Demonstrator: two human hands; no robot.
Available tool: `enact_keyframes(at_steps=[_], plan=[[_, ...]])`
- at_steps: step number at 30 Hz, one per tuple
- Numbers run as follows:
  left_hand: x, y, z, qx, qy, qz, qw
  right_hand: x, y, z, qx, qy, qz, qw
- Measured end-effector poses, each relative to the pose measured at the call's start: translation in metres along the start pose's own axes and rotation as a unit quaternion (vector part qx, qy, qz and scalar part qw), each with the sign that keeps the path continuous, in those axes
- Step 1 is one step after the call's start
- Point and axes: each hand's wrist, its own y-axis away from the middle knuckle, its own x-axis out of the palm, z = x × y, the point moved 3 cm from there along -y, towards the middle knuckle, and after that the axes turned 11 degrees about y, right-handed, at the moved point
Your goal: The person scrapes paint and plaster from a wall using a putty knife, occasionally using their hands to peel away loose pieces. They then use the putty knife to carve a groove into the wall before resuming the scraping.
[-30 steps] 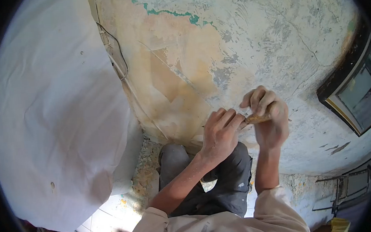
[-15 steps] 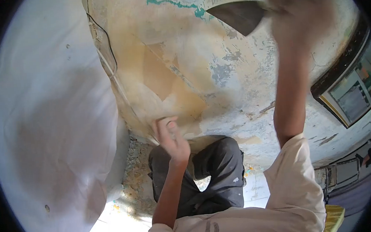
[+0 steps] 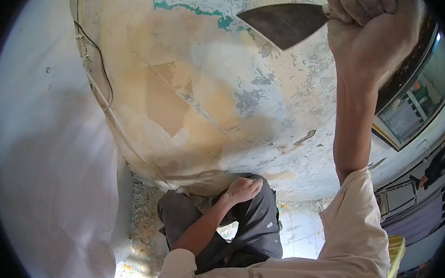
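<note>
My right hand is raised at the upper right, fingers wrapped round the handle of a putty knife. The knife's wide, dark triangular blade points left across the wall, its tip near a green streak. Most of the handle is hidden in my fist. Lower down, my left hand rests over my knee with its fingers curled in and nothing showing in them. The wall is patchy, with peeled yellow, beige, white and grey layers.
A white sheet hangs on the left, beside a loose black cable on the wall. Scraped flakes litter the floor by the wall. At the right are a framed mirror and a yellow object.
My left hand has moved down and right from in front of the wall onto my knee. My right hand has come slightly down and right, and the view has shifted right.
</note>
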Motion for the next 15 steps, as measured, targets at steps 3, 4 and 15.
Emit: enact_keyframes(at_steps=[3, 4, 15], plan=[[-0.003, -0.005, 0.001, -0.007, 0.008, -0.055, 0.998, -0.009, 0.006, 0.029, -0.010, -0.019, 0.004, 1.000], [-0.002, -0.006, 0.003, -0.023, 0.004, -0.042, 0.999, -0.008, 0.010, 0.017, -0.046, 0.035, -0.025, 0.998], [-0.007, -0.005, 0.000, -0.091, -0.006, -0.011, 0.996, 0.007, 0.000, 0.005, -0.075, -0.009, -0.087, 0.993]])
